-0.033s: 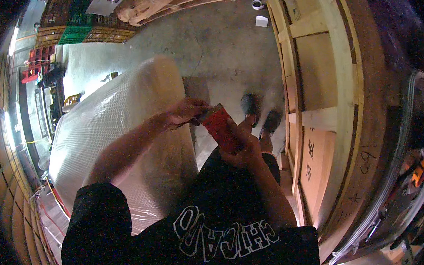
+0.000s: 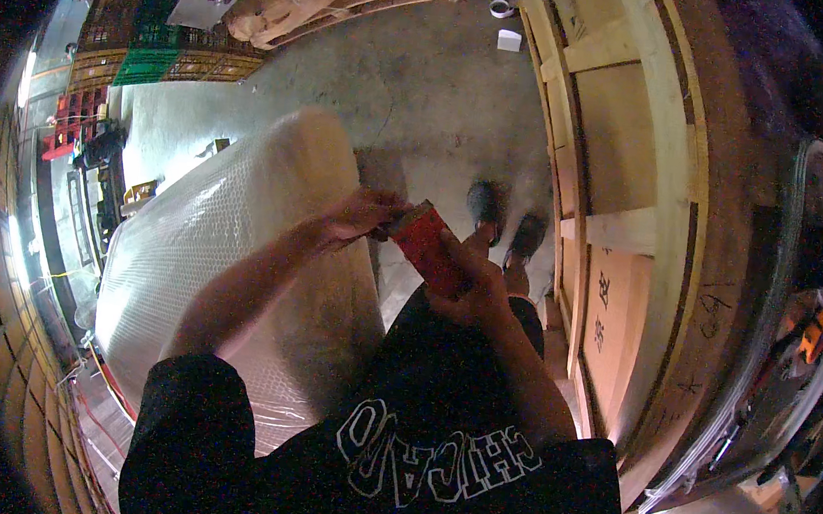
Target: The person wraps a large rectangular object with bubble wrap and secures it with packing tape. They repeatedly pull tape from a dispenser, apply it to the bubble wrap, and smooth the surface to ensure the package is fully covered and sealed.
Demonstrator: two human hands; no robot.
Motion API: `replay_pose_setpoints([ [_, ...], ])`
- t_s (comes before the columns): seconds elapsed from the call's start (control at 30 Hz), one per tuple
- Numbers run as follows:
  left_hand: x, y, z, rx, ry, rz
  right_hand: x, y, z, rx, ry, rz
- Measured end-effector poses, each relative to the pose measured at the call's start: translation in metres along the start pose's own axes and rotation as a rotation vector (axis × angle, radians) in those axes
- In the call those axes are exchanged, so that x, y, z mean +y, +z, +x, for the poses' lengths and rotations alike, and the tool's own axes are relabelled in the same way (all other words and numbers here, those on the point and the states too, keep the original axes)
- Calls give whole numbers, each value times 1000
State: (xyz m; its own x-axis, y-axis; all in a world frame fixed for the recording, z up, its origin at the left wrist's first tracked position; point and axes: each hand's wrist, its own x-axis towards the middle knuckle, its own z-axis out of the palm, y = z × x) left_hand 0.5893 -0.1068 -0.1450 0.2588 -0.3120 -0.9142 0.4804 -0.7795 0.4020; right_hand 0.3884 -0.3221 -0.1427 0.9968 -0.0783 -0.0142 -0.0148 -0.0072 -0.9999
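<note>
right hand (image 2: pixel 475 283) wrapped tight around flat red tool (image 2: pixel 429 247), up in front of belly | left hand (image 2: pixel 362 214) pinching its top end | big bubble wrap roll (image 2: pixel 227 262) just left | wooden crate (image 2: pixel 627 226) right

A large bubble-wrapped roll (image 2: pixel 236 272) is lying left of centre. A wooden crate frame (image 2: pixel 627 226) is standing along the right. Green and red crates (image 2: pixel 146 62) are sitting upper left on the concrete floor (image 2: pixel 415 83).

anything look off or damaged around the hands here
Nothing stands out. Both hands, left and right, hold a red tool beside a bubble-wrap roll; the wooden crate looks intact.
</note>
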Motion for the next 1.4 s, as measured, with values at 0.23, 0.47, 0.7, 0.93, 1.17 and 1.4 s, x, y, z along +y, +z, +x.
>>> replay_pose_setpoints([
  [0.23,46,3,-31,-112,10,-245,7,0,7,29,403,262],
  [0.47,52,38,-66,-129,224,-196,59,10,-25,137,554,873],
  [0.7,75,47,-78,-27,190,-212,21,-9,2,72,1080,1402],
  [0.93,34,31,-59,-78,467,-206,-5,0,8,200,1148,1220],
  [1.17,22,11,-52,-98,330,52,15,5,-10,-23,-81,-14],
  [1.4,-4,23,-73,-239,192,-452,45,6,-30,-88,658,910],
])
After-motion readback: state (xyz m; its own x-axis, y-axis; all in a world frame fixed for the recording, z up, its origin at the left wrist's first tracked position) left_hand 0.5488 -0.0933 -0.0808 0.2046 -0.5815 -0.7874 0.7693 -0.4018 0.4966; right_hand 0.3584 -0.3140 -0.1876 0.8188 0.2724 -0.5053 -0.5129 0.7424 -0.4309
